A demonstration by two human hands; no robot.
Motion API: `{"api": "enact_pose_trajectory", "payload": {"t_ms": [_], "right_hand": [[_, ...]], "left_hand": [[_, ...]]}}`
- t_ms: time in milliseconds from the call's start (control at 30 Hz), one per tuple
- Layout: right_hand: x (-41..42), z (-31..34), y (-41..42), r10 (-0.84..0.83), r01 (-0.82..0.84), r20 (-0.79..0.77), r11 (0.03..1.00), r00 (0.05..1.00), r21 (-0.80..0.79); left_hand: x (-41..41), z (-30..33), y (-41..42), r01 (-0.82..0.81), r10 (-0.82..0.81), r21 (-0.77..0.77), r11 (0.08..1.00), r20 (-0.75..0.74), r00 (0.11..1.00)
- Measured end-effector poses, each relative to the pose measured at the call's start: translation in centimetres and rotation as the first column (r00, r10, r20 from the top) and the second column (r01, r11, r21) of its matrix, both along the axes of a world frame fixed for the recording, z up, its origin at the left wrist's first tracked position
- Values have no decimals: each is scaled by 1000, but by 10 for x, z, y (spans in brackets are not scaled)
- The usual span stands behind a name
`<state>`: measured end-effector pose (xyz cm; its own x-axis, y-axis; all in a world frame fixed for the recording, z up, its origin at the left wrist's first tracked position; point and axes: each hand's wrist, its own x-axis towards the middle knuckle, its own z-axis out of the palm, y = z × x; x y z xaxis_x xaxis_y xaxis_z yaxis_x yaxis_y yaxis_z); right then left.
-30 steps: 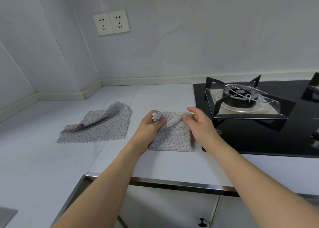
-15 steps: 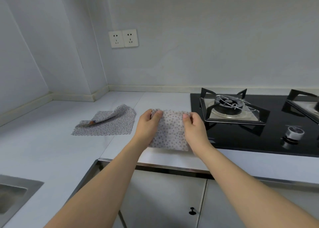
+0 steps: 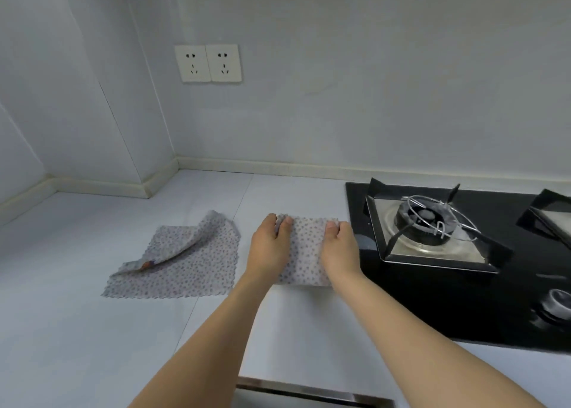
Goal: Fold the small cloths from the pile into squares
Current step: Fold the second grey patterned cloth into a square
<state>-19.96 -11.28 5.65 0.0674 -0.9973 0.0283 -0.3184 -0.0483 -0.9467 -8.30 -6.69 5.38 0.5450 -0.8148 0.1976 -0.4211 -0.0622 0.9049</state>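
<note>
Partly hidden folded cloth (image 3: 306,253) under hands

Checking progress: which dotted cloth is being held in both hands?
The folded cloth beside the gas stove; the other cloth, left of it, lies untouched.

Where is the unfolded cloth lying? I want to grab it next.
In the head view, the unfolded cloth lies flat on the counter, left of the left hand, one corner curled over.
</note>
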Motion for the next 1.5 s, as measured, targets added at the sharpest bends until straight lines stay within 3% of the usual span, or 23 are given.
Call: {"api": "enact_pose_trajectory", "payload": {"t_ms": [133,267,400,833,1067,1233,1367,1500], "right_hand": [[-36,81,11,-69,69,-107,998,992,-4],[-87,143,24,-115,122,-146,992,983,39],[-132,175,9,-138,148,-155,987,978,57],[-347,188,-89,-173,182,-144,982,974,50],[-438,185,-136,-275,258,3,907,962,332],[-533,185,-168,-265,185,82,831,961,525],[-607,182,-194,-219,24,272,817,937,576],[-682,184,-225,-220,36,271,833,937,552]], "left_hand": [[-39,76,4,37,-22,92,995,-150,988],[-85,133,7,111,-72,191,975,-200,977],[-127,164,-10,163,-121,192,968,-214,969],[-338,182,-109,207,-182,141,968,-176,967],[-415,187,-166,310,-283,185,933,-158,946],[-497,190,-209,377,-341,198,905,-195,920],[-570,192,-252,382,-342,193,904,-213,915],[-641,189,-296,405,-348,281,870,-230,909]]}}
